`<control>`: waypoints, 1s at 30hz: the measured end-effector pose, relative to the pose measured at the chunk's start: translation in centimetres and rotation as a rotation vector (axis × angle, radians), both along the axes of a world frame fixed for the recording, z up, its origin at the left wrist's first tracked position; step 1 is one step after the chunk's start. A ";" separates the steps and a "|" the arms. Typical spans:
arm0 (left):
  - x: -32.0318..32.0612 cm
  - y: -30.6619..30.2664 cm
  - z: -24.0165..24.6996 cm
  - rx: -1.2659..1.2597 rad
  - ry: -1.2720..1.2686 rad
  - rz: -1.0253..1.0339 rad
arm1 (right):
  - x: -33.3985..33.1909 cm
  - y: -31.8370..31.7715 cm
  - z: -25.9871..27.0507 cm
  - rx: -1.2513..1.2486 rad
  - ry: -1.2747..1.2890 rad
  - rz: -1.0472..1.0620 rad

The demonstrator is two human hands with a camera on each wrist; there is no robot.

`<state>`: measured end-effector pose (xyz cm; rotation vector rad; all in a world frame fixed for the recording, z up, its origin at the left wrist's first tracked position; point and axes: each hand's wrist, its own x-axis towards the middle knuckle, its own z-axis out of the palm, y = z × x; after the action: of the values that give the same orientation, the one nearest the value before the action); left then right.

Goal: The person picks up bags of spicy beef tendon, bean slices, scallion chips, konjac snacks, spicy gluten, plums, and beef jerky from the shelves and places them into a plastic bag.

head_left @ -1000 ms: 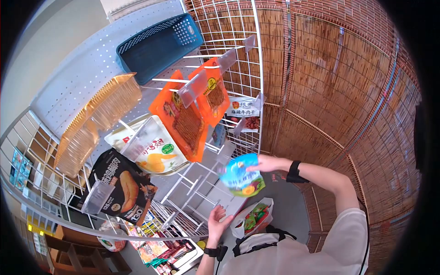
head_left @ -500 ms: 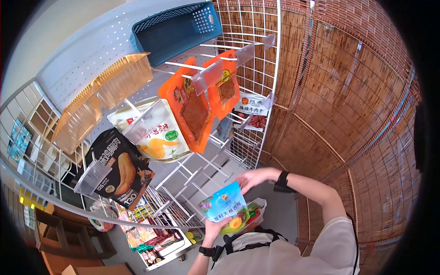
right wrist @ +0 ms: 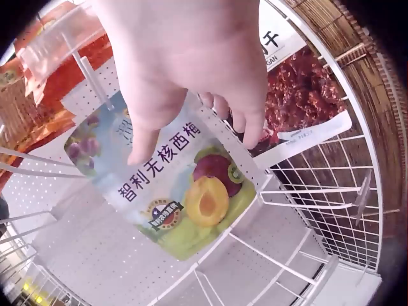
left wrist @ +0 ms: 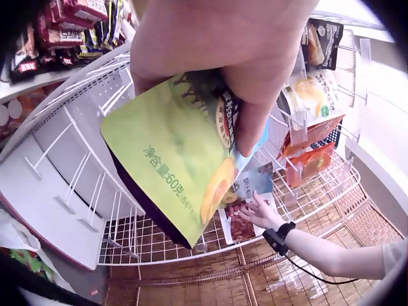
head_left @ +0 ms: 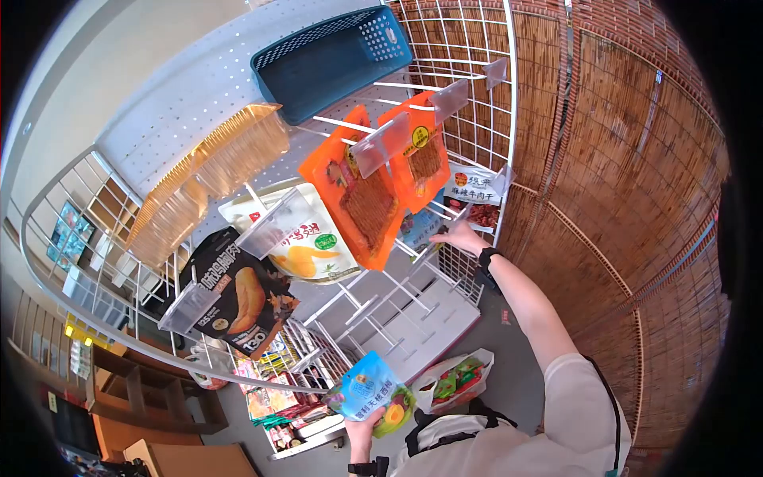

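Observation:
My left hand point(head_left: 362, 429) grips a blue and green pouch of pitted prunes point(head_left: 372, 391) low in front of my body. In the left wrist view its green lower part point(left wrist: 169, 159) faces the camera, with the thumb and fingers round the pouch. My right hand point(head_left: 465, 237) is stretched out to the rack, its fingers spread in the left wrist view. Behind it hangs a second prune pouch point(right wrist: 175, 185), overlapped by the thumb and fingers in the right wrist view. A white and red bag of beef jerky point(right wrist: 299, 95) hangs just beside that hand.
Orange snack packs point(head_left: 362, 207), a white pouch point(head_left: 310, 246) and a black pouch point(head_left: 242, 294) hang from long wire hooks. Above them are a blue basket point(head_left: 330, 71) and a gold plastic tray point(head_left: 211, 175). A white plastic bag point(head_left: 425, 389) stands on the floor.
The prune pouch passed from my right hand to my left, which now holds it lower. My right hand let go and moved up to the hanging pouch.

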<state>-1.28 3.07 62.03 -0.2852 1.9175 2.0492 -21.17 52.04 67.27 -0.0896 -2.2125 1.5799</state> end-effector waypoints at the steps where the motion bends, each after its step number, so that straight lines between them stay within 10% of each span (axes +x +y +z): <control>1: 0.2 -0.3 0.3 -0.016 -0.008 0.028 | -0.5 -0.2 -0.4 -0.109 0.011 0.055; 4: 1.1 -1.8 -0.8 -0.031 0.006 0.064 | -1.4 -0.5 0.5 -0.100 -0.263 0.014; 19: 2.0 -6.9 -3.0 0.019 0.086 0.114 | -2.8 -0.9 -6.5 -0.321 0.084 0.029; 30: -3.2 -4.6 -1.6 0.002 0.086 -0.123 | 6.8 -1.3 -0.1 -0.350 -0.209 0.109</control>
<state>-4.50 -1.49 60.39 -0.0774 1.9317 2.0124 -14.39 50.70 67.20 -0.2493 -2.0944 2.0911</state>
